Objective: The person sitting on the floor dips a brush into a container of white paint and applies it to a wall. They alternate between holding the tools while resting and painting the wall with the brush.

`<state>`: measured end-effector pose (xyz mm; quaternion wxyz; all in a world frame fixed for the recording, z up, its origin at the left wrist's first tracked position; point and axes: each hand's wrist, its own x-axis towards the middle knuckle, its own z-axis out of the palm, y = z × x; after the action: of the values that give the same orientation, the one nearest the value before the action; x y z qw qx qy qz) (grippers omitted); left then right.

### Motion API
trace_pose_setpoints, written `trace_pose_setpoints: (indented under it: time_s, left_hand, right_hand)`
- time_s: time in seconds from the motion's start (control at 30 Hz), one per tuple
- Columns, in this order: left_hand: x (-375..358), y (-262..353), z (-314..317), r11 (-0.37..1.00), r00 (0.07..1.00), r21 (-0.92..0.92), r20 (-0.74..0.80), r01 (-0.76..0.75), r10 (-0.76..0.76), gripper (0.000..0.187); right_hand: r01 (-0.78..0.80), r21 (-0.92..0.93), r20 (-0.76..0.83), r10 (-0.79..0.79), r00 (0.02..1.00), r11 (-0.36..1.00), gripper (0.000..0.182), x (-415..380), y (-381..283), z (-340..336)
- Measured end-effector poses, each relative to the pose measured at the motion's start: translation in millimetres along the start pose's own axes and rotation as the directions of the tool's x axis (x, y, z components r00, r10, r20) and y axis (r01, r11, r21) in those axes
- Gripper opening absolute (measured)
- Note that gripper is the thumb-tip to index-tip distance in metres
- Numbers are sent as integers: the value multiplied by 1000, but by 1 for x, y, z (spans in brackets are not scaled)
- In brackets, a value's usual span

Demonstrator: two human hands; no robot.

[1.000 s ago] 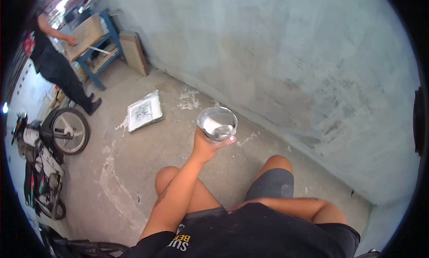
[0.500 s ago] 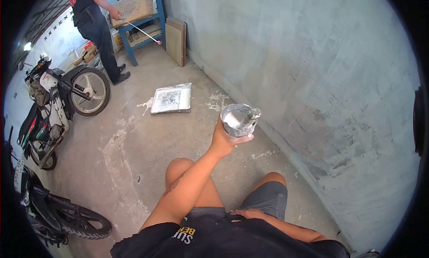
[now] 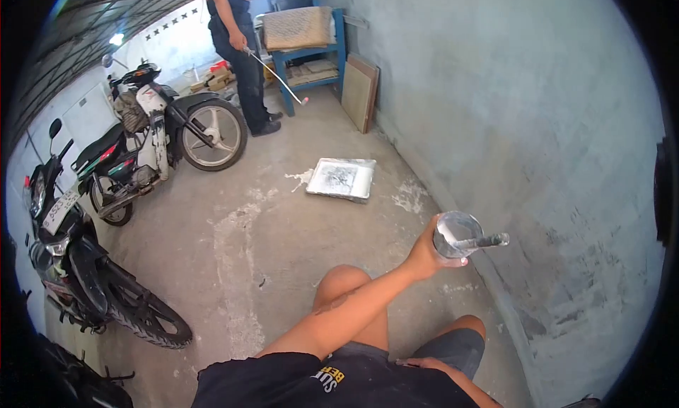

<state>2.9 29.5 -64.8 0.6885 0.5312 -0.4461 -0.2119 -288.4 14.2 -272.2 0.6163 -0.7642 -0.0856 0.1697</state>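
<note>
Up front, paint-smeared cup [image 3: 456, 235] gripped in left hand [image 3: 424, 256]; right hand [image 3: 424, 363] flat on thigh.

The cup [image 3: 456, 235] in the left hand [image 3: 424, 256] is clear, smeared grey-white inside, and a grey-coated stick [image 3: 484, 241] pokes over its rim. The wall [image 3: 537, 125] is pale blue-grey with darker blotches. The floor [image 3: 283, 217] is bare grey with white splashes. The tray [image 3: 341, 178] by the wall's foot is white, speckled dark. The table [image 3: 311, 58] has a blue frame; the boards [image 3: 359, 93] beside it are tan. The near motorbike [image 3: 99, 281] is black, the far motorbike [image 3: 163, 136] black and white with a red streak. The shirt [image 3: 332, 383] is black with yellow and white letters.
</note>
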Motion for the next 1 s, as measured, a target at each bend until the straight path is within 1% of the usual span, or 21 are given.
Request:
trace_pose_setpoints:
  time_s: [0.03, 0.07, 0.1, 0.13, 0.17, 0.2, 0.23, 0.3, 0.33, 0.4, 0.47, 0.53, 0.6, 0.63, 0.67, 0.73, 0.77, 0.8, 0.87, 0.97, 1.0]
  left_hand:
    - [-1, 2, -3, 1000, 1000, -7, 8, -2, 2, 97]
    - [-1, 5, -6, 1000, 1000, -3, -5, -12, 12, 97]
    - [-4, 8, -9, 1000, 1000, 0, -25, -4, 4, 96]
    - [-6, 10, -12, 1000, 999, 6, -42, 4, -4, 96]
    - [-7, 10, -16, 1000, 999, 14, -53, 3, -2, 96]
    - [-8, 10, -18, 1000, 998, -5, -66, 7, -7, 97]
    - [-9, 9, -20, 1000, 997, -24, -78, 11, -13, 97]
    - [-12, 8, -23, 1000, 996, -18, -86, 12, -13, 97]
    - [-12, 8, -25, 1000, 996, -20, -90, 7, -9, 97]
    - [-11, 7, -27, 1000, 996, -9, -93, -15, 14, 98]
    - [-14, 7, -28, 1000, 995, -5, -100, -27, 26, 99]
    - [-13, 13, -29, 997, 999, -76, -53, 9, -13, 101]
    - [-10, 2, -26, 998, 995, -53, -92, -27, 22, 103]
    - [-9, -5, -26, 998, 993, -32, -110, -52, 49, 106]
    - [-10, -8, -26, 998, 987, -18, -155, -55, 51, 106]
    - [-11, -4, -21, 1000, 982, 23, -188, 8, -4, 109]
    - [-9, -1, -22, 999, 987, 30, -158, -16, 21, 111]
    - [-7, -4, -22, 1000, 987, 28, -162, -13, 17, 111]
    - [-1, -12, -16, 997, 997, -72, -74, -14, 9, 110]
    - [0, -12, -5, 996, 997, -81, -77, -38, 32, 110]
    - [1, -13, -2, 996, 998, -92, -52, -24, 19, 110]
  right_hand:
    - [-308, -73, -129, 298, 946, 948, 56, 0, -32, -15]
    - [-592, -100, -274, 550, 789, 800, 56, 3, -73, -31]
    - [-624, -119, -457, 515, 725, 773, 54, -1, -67, -50]
    - [-653, -127, -624, 452, 638, 746, 52, -4, -62, -68]
    - [-730, -235, -738, 371, 564, 642, 48, 0, -102, -86]
    - [-715, -199, -819, 287, 497, 670, 46, -12, -50, -106]
    - [-695, -163, -886, 205, 415, 701, 43, -33, 15, -132]
    - [-725, -103, -937, 178, 301, 681, 38, -52, 52, -154]
    - [-723, -110, -935, 175, 307, 682, 38, -60, 66, -162]
    - [-745, -2, -907, 313, 283, 667, 33, -74, 91, -175]
    - [-743, -29, -908, 293, 298, 668, 31, -90, 111, -184]
    - [-646, 236, -839, 487, 241, 726, 29, -104, 130, -197]
    - [-715, 84, -700, 552, 453, 694, 37, -120, 131, -209]
    - [-674, 305, -624, 676, 392, 673, 37, -123, 120, -211]
    - [-614, 516, -514, 789, 335, 597, 38, -125, 115, -210]
    - [-657, 593, -366, 882, 296, 466, 39, -133, 128, -215]
    - [-665, 586, -361, 884, 297, 463, 39, -134, 130, -217]
    - [-652, 586, -356, 876, 325, 480, 41, -133, 125, -214]
    - [-615, 600, -352, 859, 373, 513, 43, -138, 122, -199]
    - [-534, 639, -351, 828, 438, 553, 48, -148, 116, -189]
    - [-501, 661, -350, 820, 452, 558, 49, -168, 120, -178]
